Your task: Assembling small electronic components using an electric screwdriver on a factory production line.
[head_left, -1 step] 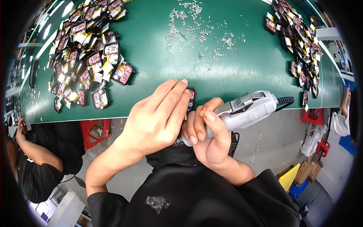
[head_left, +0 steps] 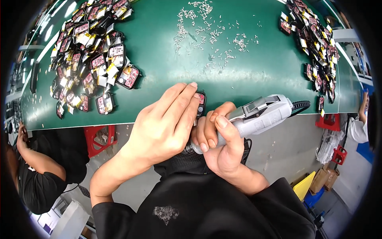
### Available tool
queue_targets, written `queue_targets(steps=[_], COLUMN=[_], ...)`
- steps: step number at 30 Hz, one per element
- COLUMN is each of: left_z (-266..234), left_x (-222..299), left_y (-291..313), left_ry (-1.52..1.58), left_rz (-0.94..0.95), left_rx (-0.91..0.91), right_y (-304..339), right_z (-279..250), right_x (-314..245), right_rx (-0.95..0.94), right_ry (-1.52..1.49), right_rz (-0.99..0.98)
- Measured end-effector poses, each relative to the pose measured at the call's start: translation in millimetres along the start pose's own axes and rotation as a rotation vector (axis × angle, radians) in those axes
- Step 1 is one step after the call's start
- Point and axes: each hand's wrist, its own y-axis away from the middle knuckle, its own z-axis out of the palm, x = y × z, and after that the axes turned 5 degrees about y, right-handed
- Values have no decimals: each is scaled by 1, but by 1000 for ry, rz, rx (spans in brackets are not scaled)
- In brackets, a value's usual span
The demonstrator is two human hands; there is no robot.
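At the table's near edge, my left hand (head_left: 165, 119) is closed over a small black casing with a red circuit board (head_left: 201, 102). The hand hides most of the casing; only its right side shows. My right hand (head_left: 223, 141) is wrapped around a grey electric screwdriver (head_left: 262, 114), its thumb lying along the body. The tool slants, with its cabled end up to the right and its front end by my left hand. The fingers of my right hand are close beside the casing. The screwdriver's tip is hidden.
On the green table (head_left: 159, 51), a heap of similar casings with boards and silver packs (head_left: 85, 65) lies left. Another heap (head_left: 314, 47) lies right. Tiny loose pieces, perhaps screws (head_left: 211, 36), are scattered at the far middle. A person in black (head_left: 47, 167) sits left, near a red stool (head_left: 99, 141).
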Motion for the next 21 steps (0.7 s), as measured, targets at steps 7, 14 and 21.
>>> queue_targets(steps=[7, 14, 21], left_z=[-10, -10, -3], left_x=[5, 6, 4], left_y=[4, 5, 10], left_ry=[62, 19, 32], left_rz=[-107, -78, -63], left_rx=[-119, -197, -127], right_y=[-14, -59, -81], right_z=[-15, -4, -5], right_x=[-50, -97, -87], right_rx=[-290, -467, -496], right_ry=[8, 218, 319], right_rz=[-124, -345, -276])
